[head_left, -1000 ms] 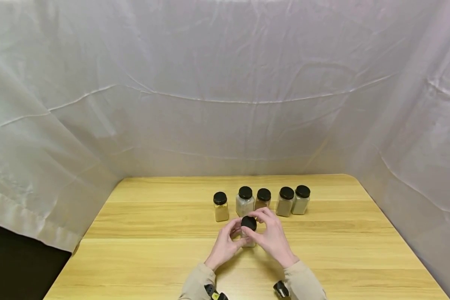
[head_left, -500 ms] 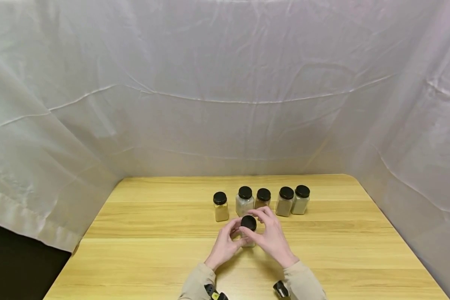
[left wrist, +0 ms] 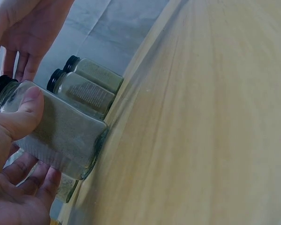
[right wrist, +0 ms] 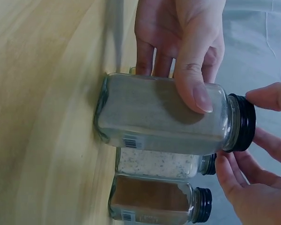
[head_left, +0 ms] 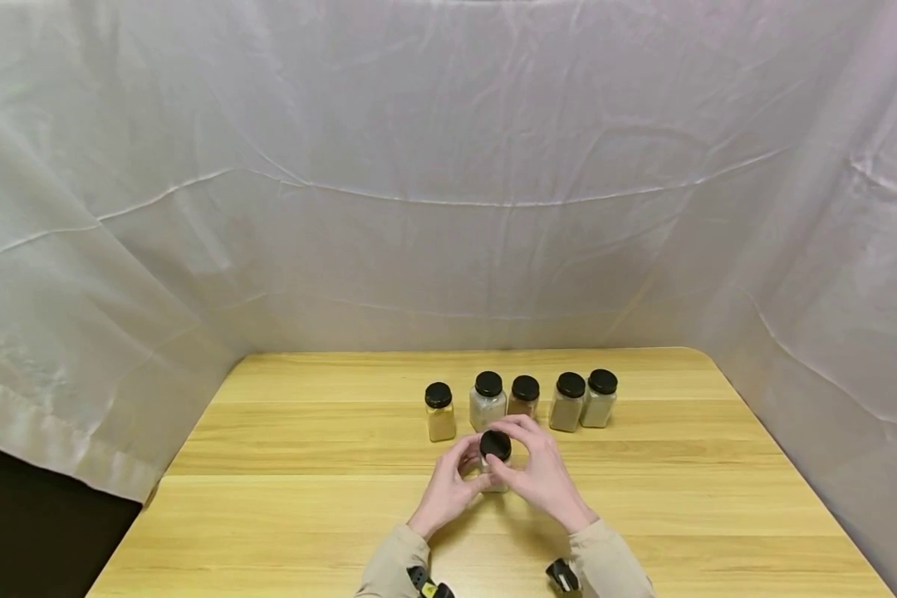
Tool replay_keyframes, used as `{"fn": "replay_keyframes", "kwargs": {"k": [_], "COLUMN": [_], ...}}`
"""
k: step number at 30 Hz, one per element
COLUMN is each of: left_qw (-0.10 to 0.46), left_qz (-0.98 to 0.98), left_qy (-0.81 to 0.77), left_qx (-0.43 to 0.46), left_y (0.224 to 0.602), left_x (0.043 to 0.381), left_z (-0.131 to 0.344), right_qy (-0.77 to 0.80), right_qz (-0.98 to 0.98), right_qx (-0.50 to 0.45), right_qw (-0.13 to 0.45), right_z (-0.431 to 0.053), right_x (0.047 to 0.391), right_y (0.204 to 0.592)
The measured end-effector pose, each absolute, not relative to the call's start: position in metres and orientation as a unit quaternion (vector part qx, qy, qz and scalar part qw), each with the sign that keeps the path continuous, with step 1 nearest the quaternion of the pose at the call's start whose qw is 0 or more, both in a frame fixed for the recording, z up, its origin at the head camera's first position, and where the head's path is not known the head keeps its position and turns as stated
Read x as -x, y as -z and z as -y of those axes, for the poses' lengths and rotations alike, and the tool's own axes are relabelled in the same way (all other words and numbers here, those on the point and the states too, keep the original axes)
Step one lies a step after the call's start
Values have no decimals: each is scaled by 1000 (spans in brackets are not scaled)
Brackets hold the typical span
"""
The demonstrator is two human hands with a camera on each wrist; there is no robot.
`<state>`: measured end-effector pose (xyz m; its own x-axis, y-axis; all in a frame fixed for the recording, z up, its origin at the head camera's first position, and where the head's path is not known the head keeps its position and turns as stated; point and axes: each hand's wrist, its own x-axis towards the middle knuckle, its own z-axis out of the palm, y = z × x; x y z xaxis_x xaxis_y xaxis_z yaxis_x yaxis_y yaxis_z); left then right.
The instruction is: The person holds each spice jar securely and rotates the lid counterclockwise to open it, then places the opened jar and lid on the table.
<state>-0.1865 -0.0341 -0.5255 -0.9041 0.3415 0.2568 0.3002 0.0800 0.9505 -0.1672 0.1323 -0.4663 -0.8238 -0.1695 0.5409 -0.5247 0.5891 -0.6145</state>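
A square glass spice jar (right wrist: 145,117) with pale greyish powder stands upright on the table, between both hands. My left hand (head_left: 448,492) grips its body, with the thumb (left wrist: 30,105) across the near face and the fingers behind. The fingertips of my right hand (head_left: 544,475) pinch the rim of its black screw lid (head_left: 496,444), which sits on the jar's neck. Behind the hands, in the right wrist view, are a jar of speckled white grains (right wrist: 157,162) and a jar of brown powder (right wrist: 150,194).
A jar of yellow powder (head_left: 441,422) stands at the left of the back row. Two jars with greyish-green contents, the nearer one (head_left: 566,411) and the rightmost one (head_left: 599,407), stand close together at the right. White curtain (head_left: 448,249) encloses the wooden table (head_left: 306,531).
My right thumb and fingers have shifted slightly around the lid's rim. The left hand, the held jar and the jars behind stay where they were.
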Motion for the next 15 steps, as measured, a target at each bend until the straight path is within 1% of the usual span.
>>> {"fn": "replay_keyframes", "kwargs": {"k": [8,15], "left_qw": [12,12], "left_qz": [-745,-742], "left_qy": [-629,-633], "left_qx": [-223,-221], "left_y": [526,524], "left_x": [186,186], "left_z": [34,34], "right_qy": [-400,-412], "right_qz": [867,860], "right_qx": [-165,-186], "right_qw": [247,236], "right_z": [-128,-131], "right_x": [167,167], "right_y": [467,466]}}
